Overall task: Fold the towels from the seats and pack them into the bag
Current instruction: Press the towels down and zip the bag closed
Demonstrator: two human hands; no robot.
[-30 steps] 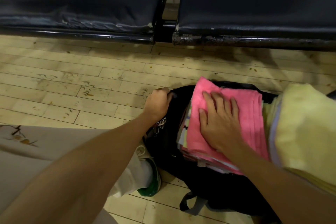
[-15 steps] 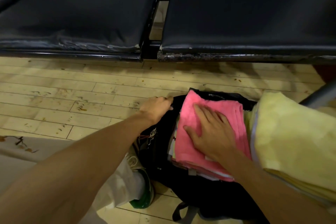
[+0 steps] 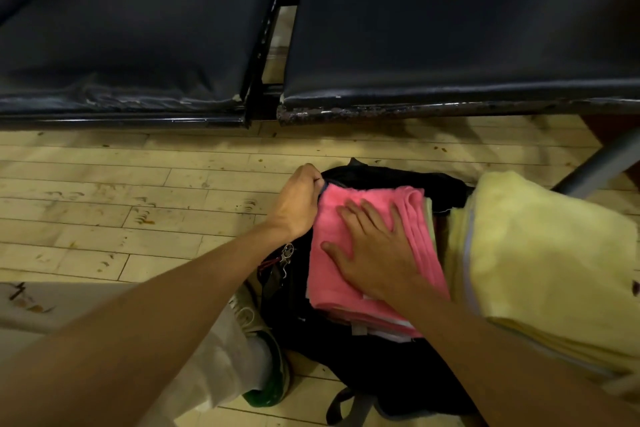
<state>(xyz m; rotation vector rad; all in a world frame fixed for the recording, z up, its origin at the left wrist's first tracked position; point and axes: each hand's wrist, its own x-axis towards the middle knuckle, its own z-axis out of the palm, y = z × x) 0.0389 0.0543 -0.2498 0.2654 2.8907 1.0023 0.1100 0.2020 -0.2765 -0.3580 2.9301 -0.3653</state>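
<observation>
Head view, left to right.

Far left, upper: dark padded seat (image 3: pixel 138 38), worn along its front edge; nothing lies on the part in view. Below it, pale wooden plank floor (image 3: pixel 104 204), scuffed.

Lower left: light trouser leg (image 3: pixel 221 367) and a pale shoe with green sole (image 3: pixel 266 374), standing just beside the bag.

Left hand (image 3: pixel 298 201): fingers curled, gripping the upper left rim of the black bag (image 3: pixel 381 173). Hand touches the left edge of the pink towel. Exact piece of rim pinched is hidden behind the knuckles.

Metal clip with reddish cord (image 3: pixel 285 255) hangs on the bag's left side, below the left wrist.

Centre: bag lies on the floor, mouth open. Folded pink towel (image 3: pixel 332 281) sits on top of a stack of folded cloths inside the opening; white and pale layers show under its lower edge.

Right hand (image 3: pixel 370 256): flat, fingers spread and straight, palm pressing down on the pink towel. Holds nothing.

Upper centre to right: second dark seat (image 3: pixel 467 28), front edge chipped; also bare in the visible part.

Right: folded yellow towel (image 3: pixel 540 267) with a grey border, draped over the right forearm, touching the bag's right side. Grey bar (image 3: pixel 602 166) runs diagonally behind it.
</observation>
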